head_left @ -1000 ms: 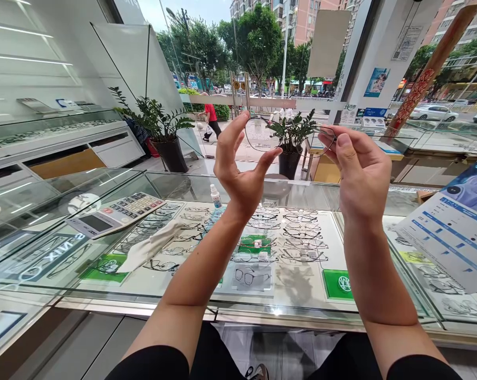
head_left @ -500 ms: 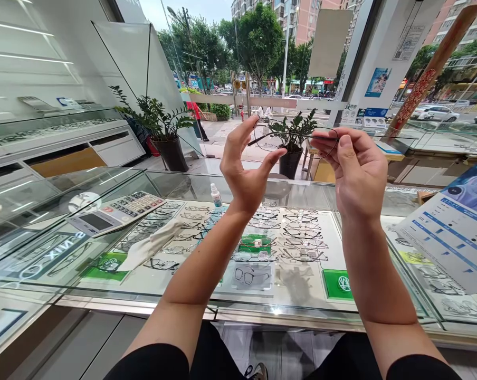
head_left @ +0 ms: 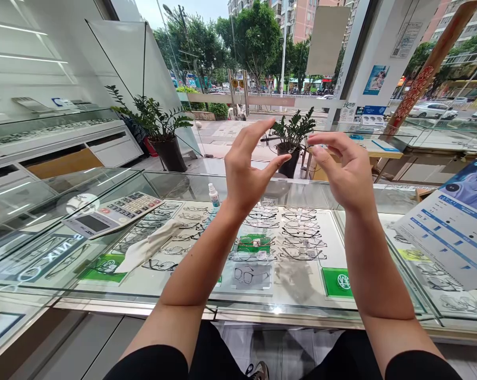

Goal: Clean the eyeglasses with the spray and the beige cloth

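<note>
I hold a thin dark wire pair of glasses (head_left: 270, 140) up at eye level over the glass counter (head_left: 104, 285). My left hand (head_left: 244, 174) curves in a C, its thumb and forefinger set around the frame's left end. With thumb and forefinger, my right hand (head_left: 347, 174) pinches the right end. The frame is seen nearly edge-on and is hard to make out against the potted plant (head_left: 292, 132) behind it.
Under the counter glass lie several rows of spectacles (head_left: 297, 232). On top are a calculator (head_left: 112, 211), a white cloth (head_left: 151, 244), a small spray bottle (head_left: 212, 195) and a blue-and-white brochure (head_left: 452, 227) at right. A second potted plant (head_left: 159, 121) stands at back left.
The glasses have tipped from facing me to almost edge-on and sunk a little. My right hand moved left and down, closer to the left hand.
</note>
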